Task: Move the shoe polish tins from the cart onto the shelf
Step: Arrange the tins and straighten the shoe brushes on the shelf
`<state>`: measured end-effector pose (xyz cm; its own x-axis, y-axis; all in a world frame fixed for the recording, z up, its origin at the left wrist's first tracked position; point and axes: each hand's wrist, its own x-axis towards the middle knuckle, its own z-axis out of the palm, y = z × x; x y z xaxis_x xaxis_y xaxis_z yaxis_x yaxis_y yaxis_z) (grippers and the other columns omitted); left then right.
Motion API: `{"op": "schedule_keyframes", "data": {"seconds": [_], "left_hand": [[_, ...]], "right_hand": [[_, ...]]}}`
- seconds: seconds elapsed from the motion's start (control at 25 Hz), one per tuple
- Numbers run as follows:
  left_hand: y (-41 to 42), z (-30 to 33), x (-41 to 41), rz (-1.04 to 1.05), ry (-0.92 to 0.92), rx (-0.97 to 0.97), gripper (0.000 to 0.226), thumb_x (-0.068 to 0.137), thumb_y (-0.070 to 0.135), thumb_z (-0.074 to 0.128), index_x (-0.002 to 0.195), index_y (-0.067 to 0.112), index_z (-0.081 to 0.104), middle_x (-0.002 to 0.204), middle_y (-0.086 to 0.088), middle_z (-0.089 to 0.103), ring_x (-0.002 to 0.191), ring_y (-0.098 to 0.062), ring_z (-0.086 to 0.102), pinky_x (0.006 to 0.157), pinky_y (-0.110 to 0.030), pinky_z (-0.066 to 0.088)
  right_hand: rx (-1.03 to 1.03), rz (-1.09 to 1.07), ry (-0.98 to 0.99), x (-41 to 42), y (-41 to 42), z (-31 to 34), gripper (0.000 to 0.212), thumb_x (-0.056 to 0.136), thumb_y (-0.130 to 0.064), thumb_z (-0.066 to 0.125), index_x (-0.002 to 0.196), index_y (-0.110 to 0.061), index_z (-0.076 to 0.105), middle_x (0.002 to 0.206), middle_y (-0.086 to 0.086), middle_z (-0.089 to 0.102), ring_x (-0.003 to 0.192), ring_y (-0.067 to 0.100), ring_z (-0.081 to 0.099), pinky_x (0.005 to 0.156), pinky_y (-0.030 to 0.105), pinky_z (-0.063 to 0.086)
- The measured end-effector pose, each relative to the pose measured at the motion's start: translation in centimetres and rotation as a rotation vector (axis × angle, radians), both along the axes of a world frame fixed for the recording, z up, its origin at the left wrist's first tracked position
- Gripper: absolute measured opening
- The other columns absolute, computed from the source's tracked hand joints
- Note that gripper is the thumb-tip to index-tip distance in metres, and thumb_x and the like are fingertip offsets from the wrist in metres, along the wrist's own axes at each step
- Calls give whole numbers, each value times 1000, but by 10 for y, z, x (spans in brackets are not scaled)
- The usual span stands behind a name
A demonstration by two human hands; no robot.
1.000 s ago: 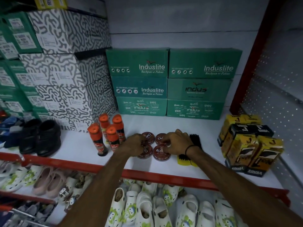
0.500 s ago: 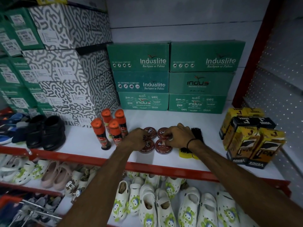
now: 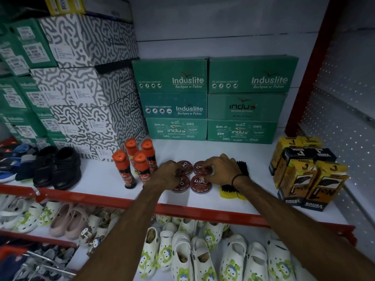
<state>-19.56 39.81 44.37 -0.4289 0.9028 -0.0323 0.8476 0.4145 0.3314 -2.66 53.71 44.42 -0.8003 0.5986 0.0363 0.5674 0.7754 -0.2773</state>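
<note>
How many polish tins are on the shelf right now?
4 polish tins, in a square: back-left, back-right, front-left, front-right. Hands partly cover them; more may be hidden.

1. Both forearms reach forward and inward, bare, converging ahead.
2. The left hand [image 3: 170,173] is knuckles-up, fingers curled downward.
3. The right hand [image 3: 220,168] is palm-down, fingers bent, a dark band on its wrist.
4. The hands sit near each other, apart.

Shoe polish tins [image 3: 200,184]: glossy dark-red metal lids. Beneath them, shelf [image 3: 97,179] smooth matt white, red painted metal lip. Left of tins, bottles [image 3: 123,169] shiny plastic. Behind, boxes [image 3: 172,78] matt cardboard.
</note>
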Motion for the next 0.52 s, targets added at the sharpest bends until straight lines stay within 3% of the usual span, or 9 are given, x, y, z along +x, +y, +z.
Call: {"op": "schedule_keyframes", "data": {"seconds": [0.08, 0.2, 0.36, 0.52], "left_hand": [[1, 1, 11, -2, 10, 82, 34, 88, 9, 60, 121, 12, 68, 121, -12, 70, 113, -32, 66, 94, -45, 57], [8, 1, 43, -155, -9, 218, 30, 86, 20, 65, 115, 13, 65, 117, -9, 70, 110, -31, 65, 87, -35, 51], [24, -5, 94, -334, 162, 93, 71, 83, 48, 64, 147, 23, 46, 155, -2, 47, 144, -24, 41, 115, -50, 36], [35, -14, 114, -370, 295, 50, 74, 81, 40, 68, 149, 27, 42, 159, 1, 41, 145, -24, 38, 117, -47, 33]], "right_hand": [[-32, -48, 86, 15, 5, 7, 49, 81, -49, 77, 128, -36, 66, 142, -9, 62, 132, 26, 48, 107, 44, 41], [-57, -97, 98, 53, 15, 15, 61, 79, -47, 80, 135, -31, 61, 145, -4, 59, 133, 26, 52, 107, 44, 47], [-109, -84, 43, 108, 19, 11, 68, 72, -34, 87, 135, -21, 63, 141, 6, 60, 128, 29, 57, 102, 41, 51], [-63, -47, 2, 127, 9, -3, 73, 71, -31, 88, 138, -17, 61, 146, 9, 57, 135, 29, 51, 110, 36, 42]]}}
